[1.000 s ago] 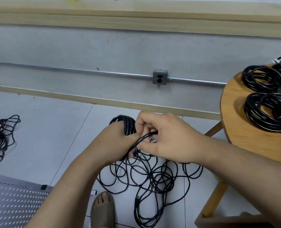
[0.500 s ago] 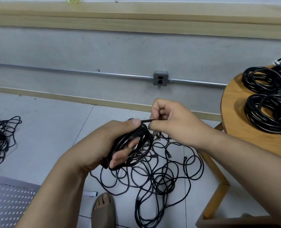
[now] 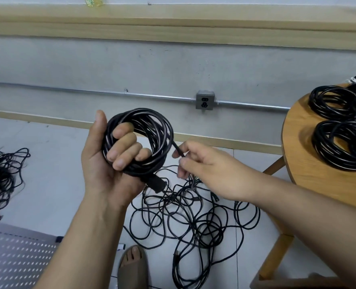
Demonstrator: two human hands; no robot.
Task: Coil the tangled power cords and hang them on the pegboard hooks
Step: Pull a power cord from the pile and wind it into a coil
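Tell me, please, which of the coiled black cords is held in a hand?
The coil gripped by the left hand, above the floor tangle; the other coils lie on the wooden table.

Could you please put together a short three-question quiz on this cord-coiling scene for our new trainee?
1. True or false: the left hand grips the coiled black power cord.
2. Where do the finished black cord coils lie? A) on the round wooden table; B) on pegboard hooks; C) in a plastic crate.
3. Fill in: the right hand pinches a strand leaving the ___.
Key: 1 true; 2 A; 3 coil.
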